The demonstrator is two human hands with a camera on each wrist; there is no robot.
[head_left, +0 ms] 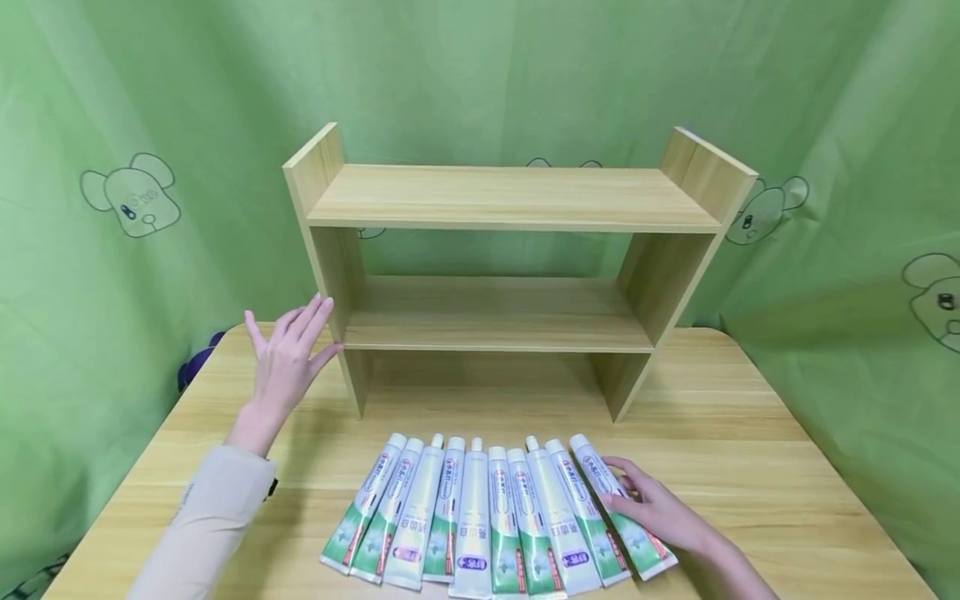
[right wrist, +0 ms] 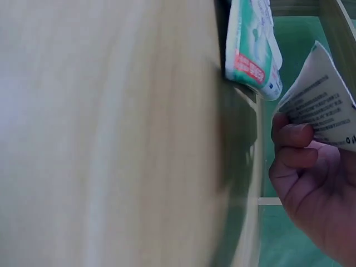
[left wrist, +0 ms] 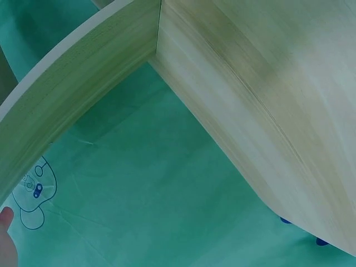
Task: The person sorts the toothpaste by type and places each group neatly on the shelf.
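Ten-odd toothpaste tubes, several of them green and white (head_left: 369,508) and others pale with purple labels (head_left: 474,517), lie fanned side by side on the table. My right hand (head_left: 663,512) grips the rightmost tube (head_left: 596,475) by its right edge. In the right wrist view, curled fingers of that hand (right wrist: 311,183) hold a tube (right wrist: 322,105) whose printed back shows. By the left side of a wooden shelf (head_left: 495,196), my left hand (head_left: 281,358) spreads its fingers, the thumb at the panel's edge. Whether it touches the wood I cannot tell.
The two-tier shelf stands toward the back of the wooden table (head_left: 750,467), behind the tubes. A green curtain (head_left: 480,75) with bear drawings surrounds the table. Something dark purple (head_left: 197,362) shows past the table's left edge.
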